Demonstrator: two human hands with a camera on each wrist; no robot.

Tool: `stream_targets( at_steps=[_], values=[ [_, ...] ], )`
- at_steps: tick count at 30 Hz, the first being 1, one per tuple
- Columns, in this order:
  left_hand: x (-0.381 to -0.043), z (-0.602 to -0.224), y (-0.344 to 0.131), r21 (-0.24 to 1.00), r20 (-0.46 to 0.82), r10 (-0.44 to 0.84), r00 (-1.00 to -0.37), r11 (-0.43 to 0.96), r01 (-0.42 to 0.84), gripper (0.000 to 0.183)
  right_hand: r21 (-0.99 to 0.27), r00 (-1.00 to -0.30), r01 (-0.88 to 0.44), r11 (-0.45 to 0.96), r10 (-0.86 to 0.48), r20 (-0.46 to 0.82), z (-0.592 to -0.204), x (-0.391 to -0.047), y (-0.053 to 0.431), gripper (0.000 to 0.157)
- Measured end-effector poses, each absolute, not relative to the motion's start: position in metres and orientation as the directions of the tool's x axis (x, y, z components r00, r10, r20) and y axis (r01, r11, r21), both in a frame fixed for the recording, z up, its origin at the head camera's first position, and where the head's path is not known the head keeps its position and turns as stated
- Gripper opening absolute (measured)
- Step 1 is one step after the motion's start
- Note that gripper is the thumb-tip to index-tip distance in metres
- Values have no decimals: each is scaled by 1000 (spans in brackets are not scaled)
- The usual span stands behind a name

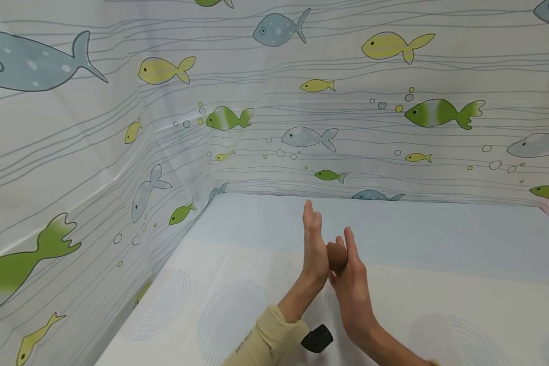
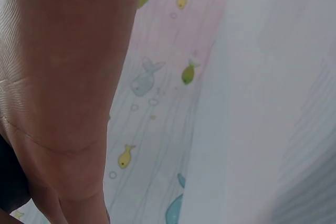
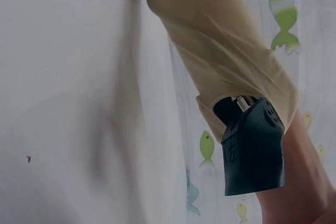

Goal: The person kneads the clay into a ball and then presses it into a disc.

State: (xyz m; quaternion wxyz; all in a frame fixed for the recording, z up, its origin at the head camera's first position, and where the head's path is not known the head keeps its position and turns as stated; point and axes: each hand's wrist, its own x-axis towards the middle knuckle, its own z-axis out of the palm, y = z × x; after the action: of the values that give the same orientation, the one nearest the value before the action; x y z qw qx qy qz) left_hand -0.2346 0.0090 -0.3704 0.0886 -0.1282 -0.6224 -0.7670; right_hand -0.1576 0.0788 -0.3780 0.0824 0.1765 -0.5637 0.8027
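Observation:
A smooth brown ball (image 1: 336, 256) sits between my two palms, in front of me over the white and pale blue surface. My left hand (image 1: 316, 251) stands upright, its fingers straight and together, with the palm against the ball's left side. From the right, my right hand (image 1: 353, 284) bears on the ball with its fingers extended upward. Part of the ball is hidden behind the right hand's fingers. Neither wrist view shows the ball; a bare forearm (image 2: 73, 77) fills the left side of the left wrist view.
A black wrist device (image 1: 317, 338) is strapped at the left wrist, below the beige sleeve (image 1: 274, 335). The flat surface (image 1: 238, 218) has pale circle patterns. A fish-printed curtain (image 1: 256, 91) rises behind it and along the left side.

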Motion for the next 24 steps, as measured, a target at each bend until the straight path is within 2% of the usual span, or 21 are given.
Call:
stream_targets(
  at_steps=[14, 24],
  values=[
    [-230, -372, 11, 932, 332, 98, -938, -191, 309, 70, -877, -923, -348, -332, -41, 382, -373, -158, 81, 56],
    [-223, -381, 23, 928, 354, 210, -911, -204, 313, 70, -894, -953, -290, -341, 21, 301, -368, -169, 93, 58]
  ],
)
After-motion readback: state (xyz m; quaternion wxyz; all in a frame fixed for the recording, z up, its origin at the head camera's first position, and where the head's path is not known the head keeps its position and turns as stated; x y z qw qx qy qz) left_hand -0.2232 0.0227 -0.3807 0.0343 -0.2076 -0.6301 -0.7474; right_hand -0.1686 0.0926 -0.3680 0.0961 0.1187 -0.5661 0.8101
